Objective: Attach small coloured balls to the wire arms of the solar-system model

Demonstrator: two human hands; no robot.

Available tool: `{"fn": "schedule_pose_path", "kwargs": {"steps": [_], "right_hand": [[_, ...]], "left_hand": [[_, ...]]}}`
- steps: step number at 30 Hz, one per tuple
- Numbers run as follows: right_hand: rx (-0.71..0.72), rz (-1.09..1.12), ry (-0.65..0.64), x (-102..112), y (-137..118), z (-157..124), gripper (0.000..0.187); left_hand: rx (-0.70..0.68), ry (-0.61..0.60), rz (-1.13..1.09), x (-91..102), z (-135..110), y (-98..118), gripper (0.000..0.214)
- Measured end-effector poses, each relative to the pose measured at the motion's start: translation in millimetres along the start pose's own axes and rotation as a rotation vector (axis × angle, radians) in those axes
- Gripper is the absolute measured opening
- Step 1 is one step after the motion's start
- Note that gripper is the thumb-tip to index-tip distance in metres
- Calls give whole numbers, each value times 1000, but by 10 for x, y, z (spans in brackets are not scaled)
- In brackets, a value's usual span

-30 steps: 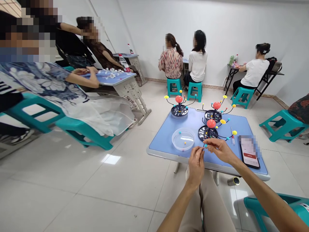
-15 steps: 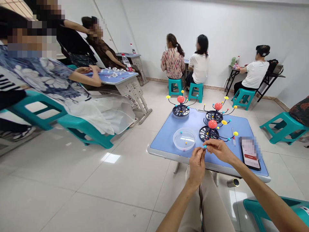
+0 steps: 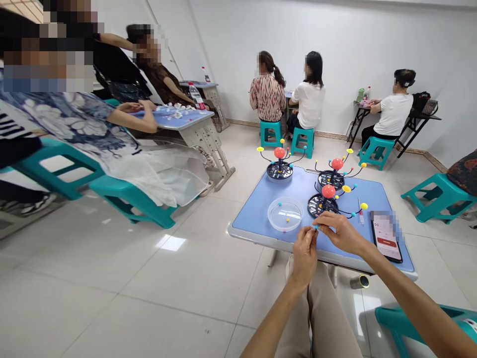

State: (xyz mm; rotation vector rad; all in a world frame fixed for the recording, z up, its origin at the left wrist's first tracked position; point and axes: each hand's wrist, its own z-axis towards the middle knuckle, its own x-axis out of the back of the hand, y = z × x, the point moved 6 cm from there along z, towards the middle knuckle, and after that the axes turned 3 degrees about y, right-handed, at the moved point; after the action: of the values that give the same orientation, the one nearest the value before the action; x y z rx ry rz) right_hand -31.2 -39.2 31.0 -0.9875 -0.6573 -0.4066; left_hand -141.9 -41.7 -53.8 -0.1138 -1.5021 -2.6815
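Note:
Just over the near edge of the blue desk [image 3: 253, 223], my two hands meet fingertip to fingertip. A small blue ball [image 3: 316, 226] shows between them. My right hand [image 3: 341, 233] pinches this ball from the right. My left hand [image 3: 305, 251] is closed in a pinch against it; what its fingertips hold is hidden. Right behind them stands a planet model [image 3: 328, 192] with a red ball on a dark round base and curved arms. A clear round dish [image 3: 270, 221] with a few tiny balls lies to the left.
Two similar models [image 3: 337, 164] [image 3: 279, 153] stand farther back on the desk. A thin screwdriver-like tool [image 3: 360, 214] and a phone [image 3: 386, 244] lie at right. Below the desk is a metal can [image 3: 359, 282]. A teal stool [image 3: 421, 323] is at lower right; people sit at other desks.
My hands stay nearly in place, and the right fingers have shifted slightly over the blue ball. The models and dish have not moved on the desk.

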Motion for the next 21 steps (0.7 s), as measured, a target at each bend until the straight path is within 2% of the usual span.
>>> {"fn": "schedule_pose_path", "kwargs": {"steps": [7,14,21], "right_hand": [[81,-124,-67,9,-113,26,28],[232,-426,-218,-59,-223,18,31],[179,-589,-356,-101,-186,57,30]], "left_hand": [[-5,7,-20,4,27,43,20],[-8,1,-66,10,35,66,22],[-43,19,-31,14,54,66,23]]}}
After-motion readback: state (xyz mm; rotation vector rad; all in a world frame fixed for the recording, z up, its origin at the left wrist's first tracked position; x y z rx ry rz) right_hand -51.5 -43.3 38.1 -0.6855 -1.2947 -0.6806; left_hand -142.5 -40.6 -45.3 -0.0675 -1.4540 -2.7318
